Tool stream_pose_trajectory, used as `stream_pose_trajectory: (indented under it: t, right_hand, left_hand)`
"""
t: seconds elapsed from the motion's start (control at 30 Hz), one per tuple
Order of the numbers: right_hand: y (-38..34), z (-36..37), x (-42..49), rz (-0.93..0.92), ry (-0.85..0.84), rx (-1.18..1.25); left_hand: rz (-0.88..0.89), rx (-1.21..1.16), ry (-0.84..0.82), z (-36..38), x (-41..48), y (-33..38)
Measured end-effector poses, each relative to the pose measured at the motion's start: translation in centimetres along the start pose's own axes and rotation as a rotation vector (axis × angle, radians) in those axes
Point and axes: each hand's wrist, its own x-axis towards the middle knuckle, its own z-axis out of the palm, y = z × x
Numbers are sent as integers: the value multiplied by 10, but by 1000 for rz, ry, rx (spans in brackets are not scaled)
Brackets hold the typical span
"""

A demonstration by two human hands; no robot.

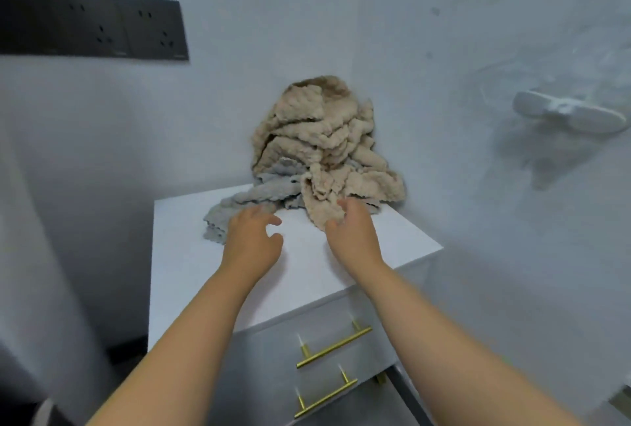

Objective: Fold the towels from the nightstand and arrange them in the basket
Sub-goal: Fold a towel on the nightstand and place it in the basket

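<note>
Still unfolded, all of it. The beige towel [324, 139] is heaped high in the back corner of the nightstand [211, 275] and leans on both walls, which is probably what keeps so tall a crumple standing. A grey towel [246, 203] lies flatter beneath it, spilling forward and left across the white surface.

Hands: the right hand [353, 234] is at the beige towel's loose front flap, thumb on one side and fingers on the other. I can't tell if the pinch is made. The flap is a sensible handle, being the free end. The left hand [252, 238] hovers at the grey towel's near edge, fingers loosely curled and holding nothing. My guess is it is there to pin the grey one down.

No basket in sight. Brass drawer handles [333, 347] below; dark socket panel [92, 29] on the left wall.
</note>
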Motion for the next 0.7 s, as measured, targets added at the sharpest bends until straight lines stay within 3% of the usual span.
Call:
stream_pose_trajectory:
  t: [0.17, 0.27, 0.4, 0.5, 0.57, 0.7]
  right_hand:
    - [-16, 35, 21, 113, -138, 187]
    - [-15, 45, 31, 169, -148, 254]
    - [-14, 42, 43, 173, -201, 222]
    - [-17, 36, 43, 171, -290, 208]
    - [-19, 30, 40, 181, -331, 221]
    - [-17, 16, 28, 201, -351, 230]
  left_hand:
    - [-1, 125, 169, -6, 28, -18]
    - [-42, 225, 151, -11, 37, -35]
    - [-232, -117, 73, -12, 48, -49]
    - [-319, -115, 56, -8, 46, -49]
    - [-266, -22, 72, -6, 41, -42]
    - [-64, -69, 58, -15, 27, -18]
